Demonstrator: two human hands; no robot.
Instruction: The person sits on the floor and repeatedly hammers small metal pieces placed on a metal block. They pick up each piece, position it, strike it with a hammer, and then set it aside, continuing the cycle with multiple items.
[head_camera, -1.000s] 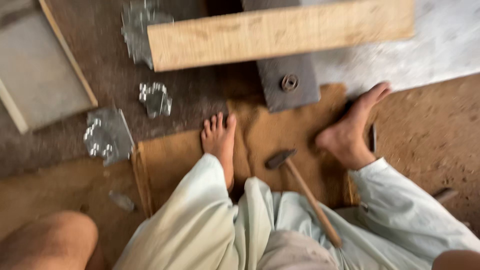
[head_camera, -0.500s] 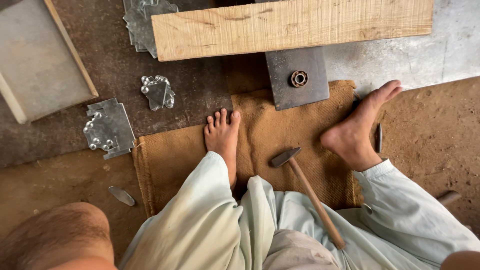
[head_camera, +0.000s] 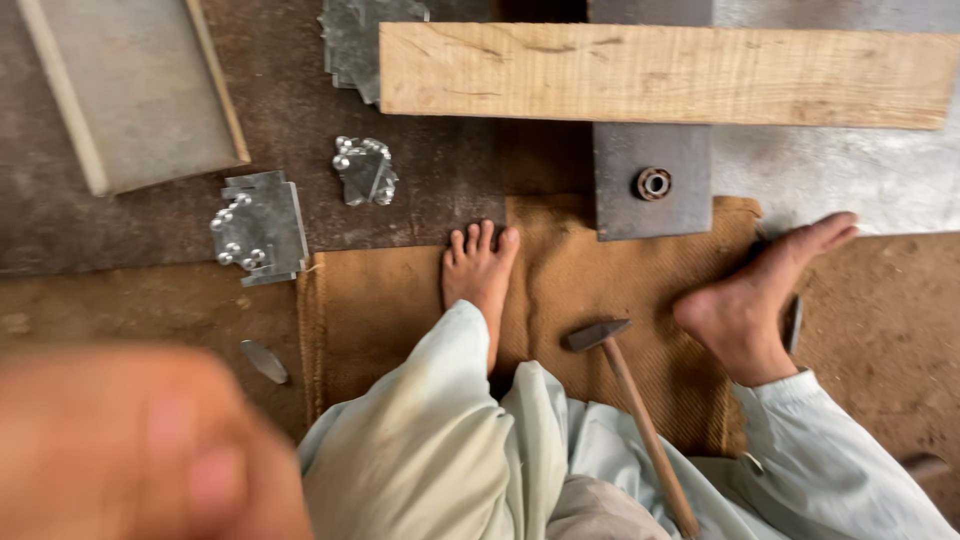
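Note:
My left hand (head_camera: 140, 450) fills the lower left corner, very close to the camera and blurred; nothing shows whether it holds anything. My right hand is out of view. A hammer (head_camera: 640, 420) with a wooden handle lies on a brown burlap mat (head_camera: 380, 310) between my legs, its steel head (head_camera: 597, 333) pointing away from me. My bare left foot (head_camera: 480, 265) and right foot (head_camera: 760, 300) rest on the mat on either side of the hammer. Neither hand touches it.
A long wooden plank (head_camera: 660, 75) lies across the top, over a grey steel block (head_camera: 620, 195) with a round bearing (head_camera: 653, 183). Riveted metal plates (head_camera: 260, 225) (head_camera: 365, 170) and a stack of plates (head_camera: 350, 40) lie to the left. A flat framed panel (head_camera: 130, 90) sits top left.
My left hand and forearm have risen from the bottom left corner towards the camera and now cover more of the view. The hammer, plank and plates have stayed put.

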